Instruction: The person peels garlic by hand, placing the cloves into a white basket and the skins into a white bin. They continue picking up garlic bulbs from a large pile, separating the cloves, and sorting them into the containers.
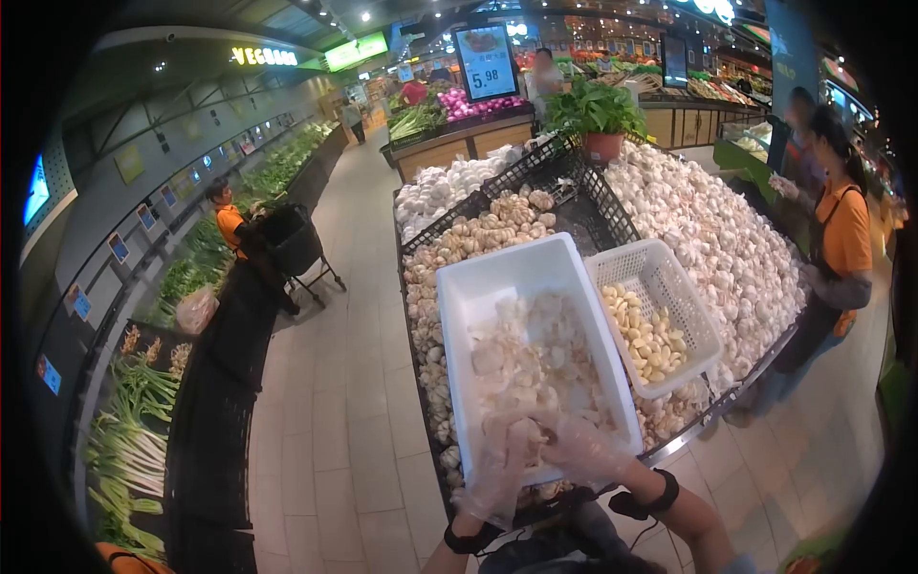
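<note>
My left hand (502,459) and my right hand (588,448), both in clear plastic gloves, meet over the near end of a white tub (457,344). Their fingers close around a small piece of garlic, mostly hidden between them. Papery garlic skins (535,359) lie scattered on the tub's floor. Right of the tub stands a white perforated basket (695,320) with peeled cloves (645,335) inside. Unpeeled garlic bulbs (708,230) are heaped beyond and to the right, with more bulbs (478,234) along the left.
Black crates (612,206) and a potted plant (602,143) stand behind the tub. A person in orange (846,230) is at the right edge of the display. Across the left aisle, another person (229,222) stands by a black cart (290,239) and vegetable shelves.
</note>
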A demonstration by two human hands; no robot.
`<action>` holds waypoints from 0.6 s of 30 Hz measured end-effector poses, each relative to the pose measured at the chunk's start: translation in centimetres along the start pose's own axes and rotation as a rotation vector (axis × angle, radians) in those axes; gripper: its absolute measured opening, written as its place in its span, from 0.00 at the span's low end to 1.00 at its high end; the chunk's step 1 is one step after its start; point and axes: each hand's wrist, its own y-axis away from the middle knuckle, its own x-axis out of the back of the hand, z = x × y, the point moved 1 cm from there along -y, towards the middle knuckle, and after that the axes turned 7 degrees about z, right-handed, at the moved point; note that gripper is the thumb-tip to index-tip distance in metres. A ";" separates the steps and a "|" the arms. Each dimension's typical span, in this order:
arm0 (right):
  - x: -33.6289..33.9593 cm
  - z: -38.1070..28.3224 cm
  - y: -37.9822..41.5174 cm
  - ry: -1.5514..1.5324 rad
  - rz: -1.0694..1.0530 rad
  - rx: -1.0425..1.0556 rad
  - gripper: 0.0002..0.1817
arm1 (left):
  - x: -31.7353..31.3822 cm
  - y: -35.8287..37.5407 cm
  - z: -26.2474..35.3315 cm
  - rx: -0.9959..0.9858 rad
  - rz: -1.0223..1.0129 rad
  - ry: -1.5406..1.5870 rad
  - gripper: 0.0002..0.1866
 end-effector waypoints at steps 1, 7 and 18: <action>0.1 0.5 0.0 -0.006 0.003 0.072 0.26 | 0.1 -0.2 -0.4 -0.054 -0.077 -0.061 0.14; 0.1 0.1 0.8 -0.064 0.009 0.084 0.26 | 0.5 -0.3 0.0 -0.371 -0.040 -0.209 0.13; -0.6 0.1 -0.6 0.337 0.116 0.282 0.15 | 1.0 -0.8 0.6 0.207 -0.220 -0.216 0.24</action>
